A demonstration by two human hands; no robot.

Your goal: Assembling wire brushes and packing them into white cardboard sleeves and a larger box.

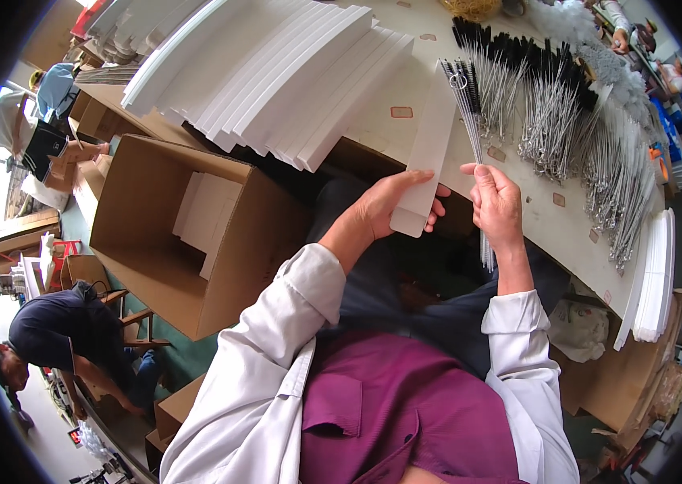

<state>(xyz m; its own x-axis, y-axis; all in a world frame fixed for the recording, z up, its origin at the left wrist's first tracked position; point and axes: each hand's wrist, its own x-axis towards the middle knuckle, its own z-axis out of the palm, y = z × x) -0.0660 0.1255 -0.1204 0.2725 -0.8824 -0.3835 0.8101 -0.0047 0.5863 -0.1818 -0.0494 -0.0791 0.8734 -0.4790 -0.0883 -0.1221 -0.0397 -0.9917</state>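
My left hand [381, 203] grips the near end of a long, narrow white carton [430, 133], thumb on top and fingertips showing past its right side. The carton slants away over the table edge, its near end flap toward me. Closed around a thin bundle of wire-handled brushes [474, 137] is my right hand [496, 202]. Their dark bristles and a wire ring show at the far end, beside the carton; the wire ends hang below my fist. More black-bristled brushes [551, 149] lie heaped on the table just right of the bundle.
White cartons [276, 77] lie in a long row on the table [405, 89]. An open cardboard box [236, 258] holding white cartons stands left. Flat white cartons [654, 278] stack at the right edge. A person [67, 339] bends at lower left; others work farther off.
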